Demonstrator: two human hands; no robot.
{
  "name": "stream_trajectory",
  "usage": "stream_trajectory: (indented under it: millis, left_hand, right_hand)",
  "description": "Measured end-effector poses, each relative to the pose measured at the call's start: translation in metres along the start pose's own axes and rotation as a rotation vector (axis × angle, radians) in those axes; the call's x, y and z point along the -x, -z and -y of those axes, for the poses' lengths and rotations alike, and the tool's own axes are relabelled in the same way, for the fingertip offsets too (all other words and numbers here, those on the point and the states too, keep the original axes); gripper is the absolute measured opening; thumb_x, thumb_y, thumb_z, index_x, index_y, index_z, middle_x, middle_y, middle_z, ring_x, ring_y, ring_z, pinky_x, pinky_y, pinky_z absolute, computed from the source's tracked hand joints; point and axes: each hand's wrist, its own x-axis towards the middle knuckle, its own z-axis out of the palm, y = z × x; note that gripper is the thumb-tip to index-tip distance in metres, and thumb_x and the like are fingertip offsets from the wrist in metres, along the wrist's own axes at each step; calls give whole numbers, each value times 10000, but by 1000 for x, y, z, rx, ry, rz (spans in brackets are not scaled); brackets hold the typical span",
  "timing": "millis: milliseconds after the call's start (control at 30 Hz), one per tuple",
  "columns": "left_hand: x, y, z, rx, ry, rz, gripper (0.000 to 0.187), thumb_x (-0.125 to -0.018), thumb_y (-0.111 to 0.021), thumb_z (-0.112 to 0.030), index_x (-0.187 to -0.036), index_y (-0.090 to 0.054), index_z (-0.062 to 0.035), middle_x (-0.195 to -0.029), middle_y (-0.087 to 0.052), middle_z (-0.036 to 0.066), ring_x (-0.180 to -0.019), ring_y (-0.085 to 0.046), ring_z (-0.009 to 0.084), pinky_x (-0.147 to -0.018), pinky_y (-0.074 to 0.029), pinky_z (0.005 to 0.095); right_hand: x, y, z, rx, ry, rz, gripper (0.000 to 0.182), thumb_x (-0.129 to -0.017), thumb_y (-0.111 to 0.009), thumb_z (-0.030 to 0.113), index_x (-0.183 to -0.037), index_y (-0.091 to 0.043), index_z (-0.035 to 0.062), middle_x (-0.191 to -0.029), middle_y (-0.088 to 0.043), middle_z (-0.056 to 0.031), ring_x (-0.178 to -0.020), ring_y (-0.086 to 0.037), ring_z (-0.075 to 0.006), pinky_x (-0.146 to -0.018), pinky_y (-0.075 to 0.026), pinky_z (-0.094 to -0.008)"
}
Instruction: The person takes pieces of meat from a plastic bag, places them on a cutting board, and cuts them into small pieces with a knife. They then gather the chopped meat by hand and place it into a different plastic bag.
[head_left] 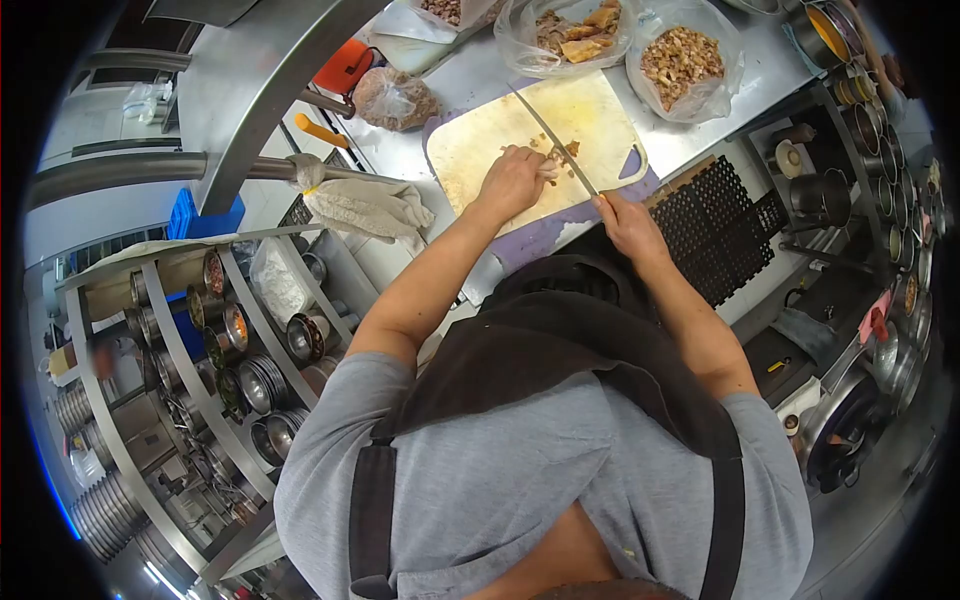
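A long knife (545, 127) lies slantwise over a yellowed white cutting board (470, 140), its tip toward the far edge. My right hand (628, 228) is closed around the knife's handle at the board's near right. With bent fingers, my left hand (514, 182) presses on the board just left of the blade, pinching what looks like a pale piece of meat (549, 168); the fingers partly hide it. Small brown chopped bits (572, 149) are scattered on both sides of the blade. Beneath the board shows a purple board or mat (530, 240).
Behind the board stand an open bag of large browned pieces (580, 40) and a bag of diced pieces (683, 65). A tied bag (395, 99) sits at the left. A cloth (360, 205) hangs from a rail; shelves of metal bowls (262, 382) stand left.
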Motion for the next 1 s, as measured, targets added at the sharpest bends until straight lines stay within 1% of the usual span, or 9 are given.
stream_trajectory:
  millis: [33,167,233,367,467,600,733,867,1000]
  left_hand:
    - [3,-3,-3,-19,63,-18,233,-801,-669,-143,-1000,-657,-23,-969,-654,155,-949,-582,349,-861,-481,437]
    - [10,-2,-16,15,163,-69,241,-804,-692,-172,-978,-649,-11,-937,-654,169,-934,-586,357,-848,-482,443]
    - [11,0,-18,41,150,-121,248,-802,-702,-181,-964,-645,-2,-944,-652,169,-938,-584,361,-844,-482,441]
    - [6,-9,-12,64,126,-114,243,-805,-696,-171,-958,-638,9,-945,-650,173,-938,-584,363,-843,-482,442]
    - [4,-17,-8,78,104,-141,222,-800,-690,-136,-957,-636,11,-940,-645,179,-934,-581,367,-832,-484,440]
    - [8,-22,-8,95,81,-141,191,-793,-686,-93,-942,-635,14,-935,-639,188,-929,-576,373,-819,-482,435]
    - [4,-21,-5,108,45,-184,219,-782,-699,-87,-961,-629,17,-918,-635,185,-922,-576,373,-817,-479,435]
    - [10,-14,-15,81,44,-239,258,-769,-713,-92,-989,-626,13,-900,-639,178,-912,-580,367,-815,-480,434]
    - [11,-9,-16,78,118,-188,246,-768,-695,-76,-989,-627,7,-875,-640,174,-894,-586,361,-802,-486,433]
  right_hand:
    - [1,-1,0,6,-7,28,347,-999,-498,353,-1069,-636,42,-852,-650,-272,-855,-619,-463,-734,-470,-536]
    - [3,-1,8,3,25,55,348,-999,-500,353,-1072,-637,41,-856,-651,-273,-848,-618,-467,-735,-469,-542]
    - [2,-1,11,19,48,101,340,-998,-503,350,-1073,-640,49,-862,-652,-275,-846,-619,-468,-738,-465,-551]
    - [-2,-7,7,35,60,104,327,-997,-506,339,-1058,-638,46,-860,-651,-279,-849,-619,-470,-744,-466,-554]
    - [-10,-10,6,63,-12,169,338,-1002,-485,345,-1042,-631,43,-865,-654,-278,-857,-620,-471,-757,-473,-551]
    - [-42,-37,9,71,-14,151,359,-1008,-457,359,-994,-618,38,-855,-655,-281,-853,-623,-471,-767,-477,-546]
    - [-71,-39,15,-4,1,133,353,-1007,-463,355,-964,-601,33,-819,-650,-286,-820,-627,-467,-742,-478,-543]
    - [-52,-28,8,13,19,106,338,-1008,-473,347,-968,-595,35,-789,-644,-282,-784,-623,-471,-709,-474,-547]
    - [-20,-10,9,9,48,117,328,-1009,-478,335,-963,-589,30,-770,-634,-284,-772,-614,-479,-691,-462,-560]
